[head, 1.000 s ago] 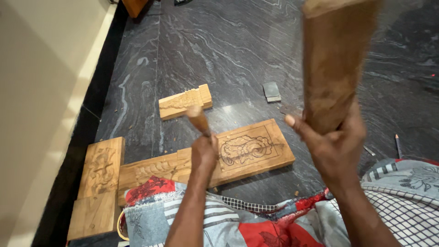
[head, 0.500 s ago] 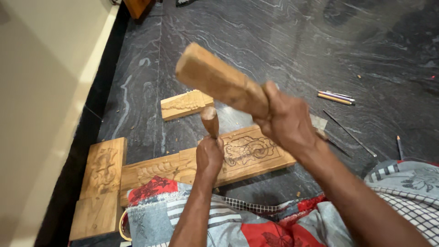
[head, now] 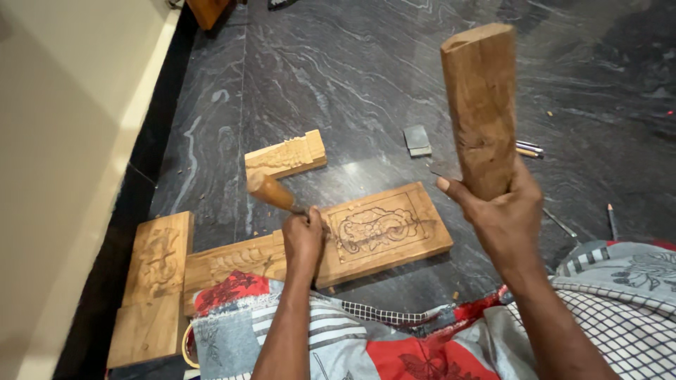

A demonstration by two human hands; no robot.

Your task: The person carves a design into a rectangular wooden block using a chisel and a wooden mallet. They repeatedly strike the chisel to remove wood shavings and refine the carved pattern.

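Note:
My left hand (head: pixel 303 239) grips a chisel with a rounded wooden handle (head: pixel 271 192), its tip set on a long carved wooden panel (head: pixel 384 229) lying on the dark stone floor. My right hand (head: pixel 501 214) holds a thick wooden mallet block (head: pixel 481 105) raised upright, well above and to the right of the chisel. The panel bears a framed floral carving near its right end.
A small carved block (head: pixel 285 155) lies beyond the panel. Another carved plank (head: pixel 150 285) lies at left by the pale wall. A small grey sharpening stone (head: pixel 417 138), thin chisels (head: pixel 528 148) and a pencil (head: pixel 612 219) lie on the floor at right. Patterned cloth (head: pixel 422 345) covers my lap.
The mallet came down onto the chisel handle half a second ago and has now swung back up to the right. The left hand stays on the chisel.

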